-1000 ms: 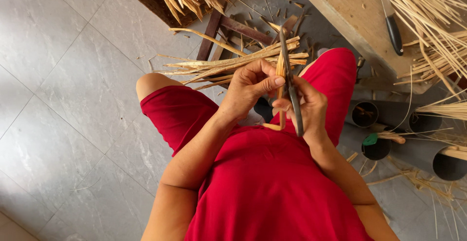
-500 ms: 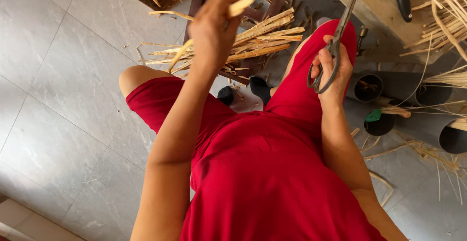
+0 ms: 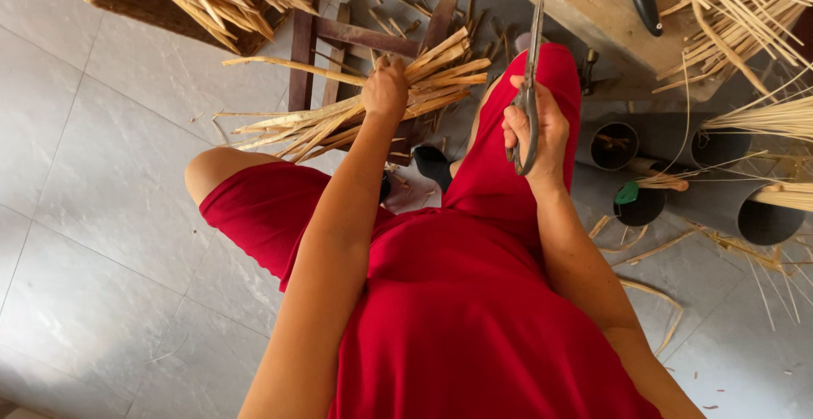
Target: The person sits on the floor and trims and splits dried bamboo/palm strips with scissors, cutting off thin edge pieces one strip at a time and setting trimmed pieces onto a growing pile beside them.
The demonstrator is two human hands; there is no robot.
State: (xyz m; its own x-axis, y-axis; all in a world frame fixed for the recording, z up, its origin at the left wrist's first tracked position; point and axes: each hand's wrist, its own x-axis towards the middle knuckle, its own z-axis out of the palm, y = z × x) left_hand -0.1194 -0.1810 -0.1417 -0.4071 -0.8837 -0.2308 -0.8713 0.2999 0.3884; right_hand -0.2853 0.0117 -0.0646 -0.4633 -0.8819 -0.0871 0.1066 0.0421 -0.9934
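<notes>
overhead, left hand (image 3: 385,89) closes on the bundle of split cane strips (image 3: 356,101); right hand (image 3: 533,131) grips upright scissors (image 3: 529,89), handles partly hidden.

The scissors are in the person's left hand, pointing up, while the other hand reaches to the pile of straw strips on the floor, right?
Not quite. The head view shows the scissors in the right hand, blades pointing up. The left hand reaches to the pile of straw strips on the floor.

Bright even daylight, soft shadows, sharp focus, slight edge distortion
</notes>
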